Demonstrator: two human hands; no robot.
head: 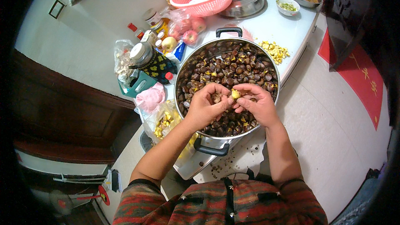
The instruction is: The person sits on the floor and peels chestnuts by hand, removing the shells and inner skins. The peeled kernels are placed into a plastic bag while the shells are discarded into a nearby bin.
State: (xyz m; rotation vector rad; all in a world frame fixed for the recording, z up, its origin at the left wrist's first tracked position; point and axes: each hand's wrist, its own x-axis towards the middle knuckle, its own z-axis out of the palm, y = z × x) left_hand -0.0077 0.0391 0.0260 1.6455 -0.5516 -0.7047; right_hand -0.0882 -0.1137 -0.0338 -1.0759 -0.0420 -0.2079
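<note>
A wide steel pot [180, 68] full of brown chestnuts [231, 68] stands before me, many of them split with yellow flesh showing. Over it, my right hand [257, 104] pinches a pale yellow, partly peeled chestnut [236, 94] between thumb and fingers. My left hand [207, 103] is close against it, its thumb tip at the chestnut's left side. A brown piece, apparently shell [216, 97], lies in the curl of my left fingers. Something dark shows by my right fingers; whether it is held or lies in the pot behind, I cannot tell.
Yellow chestnut pieces [275, 51] lie on the white table [304, 26], right of the pot. Yellow scraps fill a plastic bag [165, 122] at the left. Jars [145, 53], bagged apples [190, 37], a pink colander [203, 4] and a steel lid [243, 3] stand behind.
</note>
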